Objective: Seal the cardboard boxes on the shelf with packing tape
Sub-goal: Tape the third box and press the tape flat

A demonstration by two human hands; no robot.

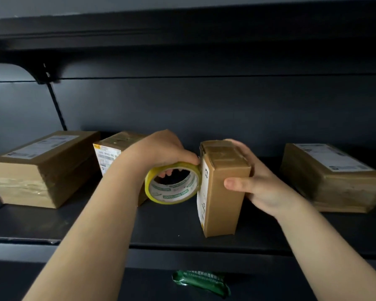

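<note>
A small upright cardboard box (223,198) stands on the dark shelf (172,227) near the middle. My right hand (256,183) grips it from the right, thumb across its front face, fingers behind. My left hand (161,148) holds a yellow-edged roll of packing tape (172,183) with fingers through its core, and the roll presses against the box's left side near the top.
Three other cardboard boxes lie on the shelf: a large one (41,168) at far left, a labelled one (111,153) behind my left forearm, and another (332,177) at far right. A green packet (201,283) lies on the lower level. The upper shelf overhangs.
</note>
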